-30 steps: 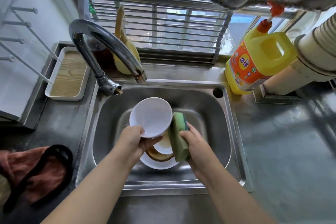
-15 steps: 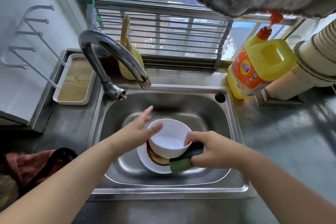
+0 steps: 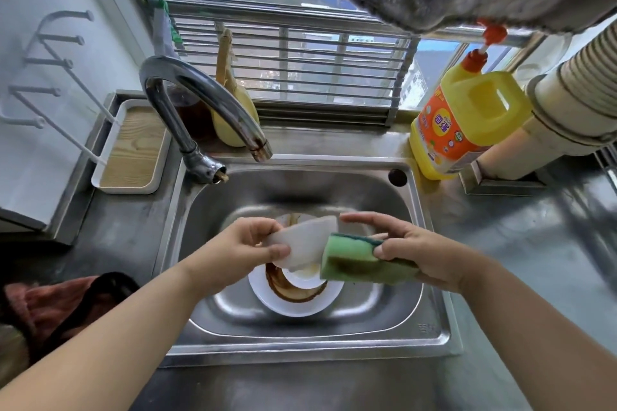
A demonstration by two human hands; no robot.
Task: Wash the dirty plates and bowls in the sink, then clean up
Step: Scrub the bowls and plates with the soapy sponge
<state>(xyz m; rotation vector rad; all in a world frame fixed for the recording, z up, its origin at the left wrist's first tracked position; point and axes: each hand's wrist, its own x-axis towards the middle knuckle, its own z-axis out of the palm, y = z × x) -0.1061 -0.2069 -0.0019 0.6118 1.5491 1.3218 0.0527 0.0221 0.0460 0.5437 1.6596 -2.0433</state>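
Both forearms extend from the lower corners over the steel sink (image 3: 430, 280), and the left hand (image 3: 240, 245) holds a white bowl (image 3: 305, 240) above the basin, its fingers (image 3: 278, 250) clamped on the bowl's near wall with the thumb on top. The right hand (image 3: 420, 252) grips a green sponge (image 3: 359, 259) by its right end, thumb and lower fingers closed on it, index finger extended straight above the bowl. The sponge touches the bowl's right side; a sauce-stained white plate (image 3: 293, 304) lies on the sink floor directly below.
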